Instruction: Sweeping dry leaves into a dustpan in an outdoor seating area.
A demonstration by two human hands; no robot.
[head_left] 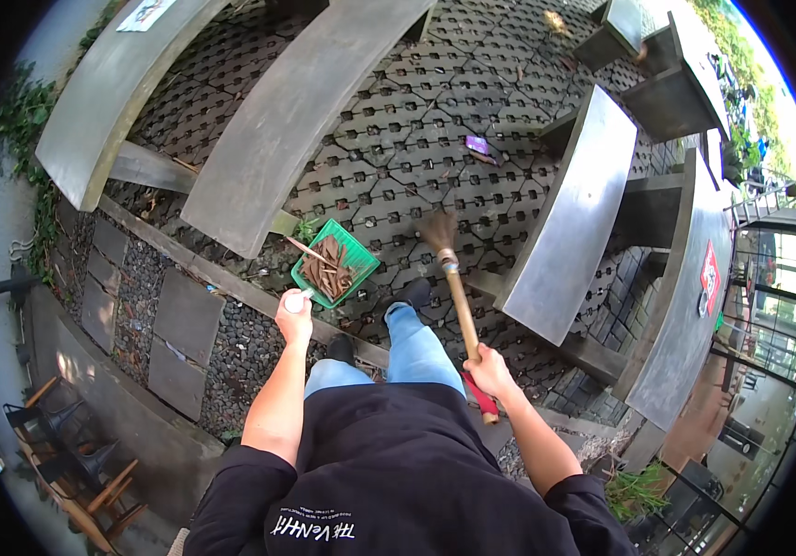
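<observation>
My left hand (294,316) is closed around the pale handle end of a green plastic dustpan (364,258), held low over the pavers in front of my feet. Brown dry leaves (328,267) fill much of the pan, with a longer pale piece lying across them. My right hand (489,372) grips the wooden handle of a broom (462,306), whose lower end has a red wrap. The broom's bristles (439,231) look blurred, to the right of the dustpan and apart from it. Farther ahead, a purple packet (476,144) lies on the pavers.
A long grey bench (265,132) stands ahead to the left, a second grey slab (568,222) to the right. Farther right is a grey table (679,313) with a red item on it. A low curb (196,264) borders pebbles and stepping slabs. Wooden chairs (85,479) stand at lower left.
</observation>
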